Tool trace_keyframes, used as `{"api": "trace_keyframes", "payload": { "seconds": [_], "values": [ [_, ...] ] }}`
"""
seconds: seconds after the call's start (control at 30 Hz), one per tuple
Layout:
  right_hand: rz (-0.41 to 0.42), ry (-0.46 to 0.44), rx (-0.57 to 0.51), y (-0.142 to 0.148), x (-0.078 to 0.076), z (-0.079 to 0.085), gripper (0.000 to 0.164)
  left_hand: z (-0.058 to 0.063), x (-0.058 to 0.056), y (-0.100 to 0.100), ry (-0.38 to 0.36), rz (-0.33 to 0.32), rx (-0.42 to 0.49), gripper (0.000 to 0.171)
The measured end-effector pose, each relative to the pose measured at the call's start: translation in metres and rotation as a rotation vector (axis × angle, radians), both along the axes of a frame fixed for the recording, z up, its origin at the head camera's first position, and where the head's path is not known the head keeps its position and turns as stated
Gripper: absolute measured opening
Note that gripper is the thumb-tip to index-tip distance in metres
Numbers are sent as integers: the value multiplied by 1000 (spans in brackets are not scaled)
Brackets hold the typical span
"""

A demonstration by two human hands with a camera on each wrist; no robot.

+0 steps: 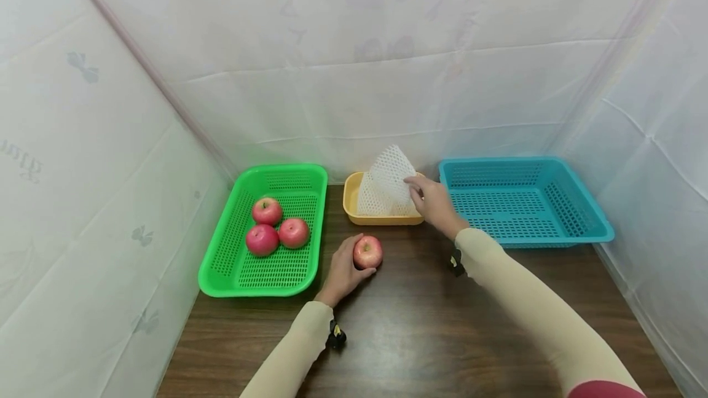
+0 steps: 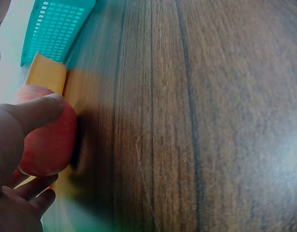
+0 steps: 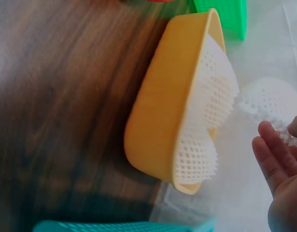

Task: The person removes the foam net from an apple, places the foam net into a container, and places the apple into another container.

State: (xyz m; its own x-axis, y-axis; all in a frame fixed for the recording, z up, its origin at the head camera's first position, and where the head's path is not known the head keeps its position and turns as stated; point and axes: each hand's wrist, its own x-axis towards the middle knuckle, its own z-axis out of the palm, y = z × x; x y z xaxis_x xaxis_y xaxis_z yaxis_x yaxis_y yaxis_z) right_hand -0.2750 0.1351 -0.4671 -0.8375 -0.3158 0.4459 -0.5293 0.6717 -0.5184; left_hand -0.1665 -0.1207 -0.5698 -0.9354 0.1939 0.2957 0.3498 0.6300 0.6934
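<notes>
My left hand (image 1: 344, 270) holds a red apple (image 1: 367, 252) on the table, its thumb and fingers around the fruit's left side. In the left wrist view the thumb lies across the apple (image 2: 51, 140). Over the yellow basket (image 1: 381, 220), my right hand (image 1: 434, 200) pinches a white foam net sleeve (image 1: 391, 167) at its edge. The right wrist view has this net (image 3: 269, 99) beyond the basket's rim, between thumb and fingers. More white foam nets (image 3: 209, 92) lie inside the yellow basket.
On the left, a green basket (image 1: 207, 269) holds three red apples (image 1: 262, 240). A blue basket (image 1: 600, 226) stands at the right, close to the yellow one. White sheeting (image 1: 354, 97) hangs behind and on both sides of the brown wooden table (image 1: 420, 324).
</notes>
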Motion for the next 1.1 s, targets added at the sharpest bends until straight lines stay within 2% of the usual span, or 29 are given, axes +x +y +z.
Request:
{"api": "trace_keyframes", "payload": {
  "seconds": [0.3,0.47,0.7,0.9,1.1],
  "values": [
    [-79,-112,-24,-6,1,-19,34,1,3,1,7,-1,1,83],
    [-108,-179,-36,-9,3,-24,36,1,3,1,21,0,3,84],
    [-148,-268,11,-12,3,-29,41,1,2,2,16,4,-4,84],
    [-150,-306,67,-11,2,-33,43,0,2,2,12,6,-6,84],
    [-145,-279,127,-11,2,-36,43,0,2,2,14,9,-2,84]
  ]
}}
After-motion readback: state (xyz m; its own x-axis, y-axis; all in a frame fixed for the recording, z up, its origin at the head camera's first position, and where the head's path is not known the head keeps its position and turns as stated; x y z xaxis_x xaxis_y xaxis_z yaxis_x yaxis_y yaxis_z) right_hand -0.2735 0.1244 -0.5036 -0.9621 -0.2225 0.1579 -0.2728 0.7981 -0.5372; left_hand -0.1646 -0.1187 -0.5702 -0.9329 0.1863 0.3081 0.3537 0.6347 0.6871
